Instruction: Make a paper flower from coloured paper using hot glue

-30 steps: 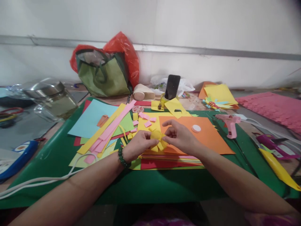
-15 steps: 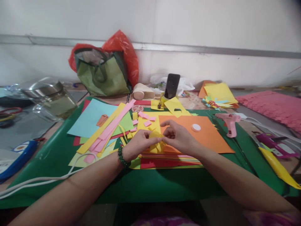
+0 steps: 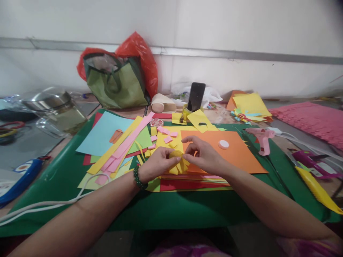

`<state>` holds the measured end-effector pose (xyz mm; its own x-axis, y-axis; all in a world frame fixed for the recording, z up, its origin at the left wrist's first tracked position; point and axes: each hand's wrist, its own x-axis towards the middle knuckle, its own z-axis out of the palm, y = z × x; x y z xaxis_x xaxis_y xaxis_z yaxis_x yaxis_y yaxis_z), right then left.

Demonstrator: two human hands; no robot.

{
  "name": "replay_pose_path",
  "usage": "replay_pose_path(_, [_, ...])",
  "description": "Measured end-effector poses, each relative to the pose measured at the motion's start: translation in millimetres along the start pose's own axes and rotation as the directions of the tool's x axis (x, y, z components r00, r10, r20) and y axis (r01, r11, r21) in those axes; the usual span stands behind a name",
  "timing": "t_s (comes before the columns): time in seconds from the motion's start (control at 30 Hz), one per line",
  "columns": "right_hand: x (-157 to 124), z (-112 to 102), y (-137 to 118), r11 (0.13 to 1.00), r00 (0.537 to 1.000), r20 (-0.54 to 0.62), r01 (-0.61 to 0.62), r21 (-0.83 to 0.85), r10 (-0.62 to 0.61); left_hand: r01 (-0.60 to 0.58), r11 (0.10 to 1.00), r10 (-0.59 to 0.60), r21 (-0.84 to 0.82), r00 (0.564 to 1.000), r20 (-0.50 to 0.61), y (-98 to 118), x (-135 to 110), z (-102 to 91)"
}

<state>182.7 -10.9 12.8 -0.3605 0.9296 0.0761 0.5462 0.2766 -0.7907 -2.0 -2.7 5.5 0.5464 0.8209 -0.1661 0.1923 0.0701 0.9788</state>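
Both of my hands meet over a small yellow paper piece with cut strips hanging from it. My left hand, a green bead bracelet on its wrist, grips the piece from the left with closed fingers. My right hand pinches its top edge from the right. The piece is held just above a stack of coloured paper sheets, at the near left corner of an orange sheet that carries a small white disc. Loose pink and yellow strips lie to the left on the green mat.
A pink glue gun lies right of the orange sheet, with purple and yellow tools further right. A phone stands propped at the back, beside a tape roll and a green bag. A glass jar lies at left.
The yellow piece has been folded in between my fingers: its round face showed a second ago and is now bunched. Both hands stayed in place.
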Motion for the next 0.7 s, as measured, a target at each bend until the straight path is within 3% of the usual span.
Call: replay_pose_path(0.7, [0.4,-0.9,-0.6,0.984,0.997,-0.070,-0.031,0.177,0.044,0.000,0.999,-0.002,-0.055,0.999,-0.036,-4.8,2.0,0.0])
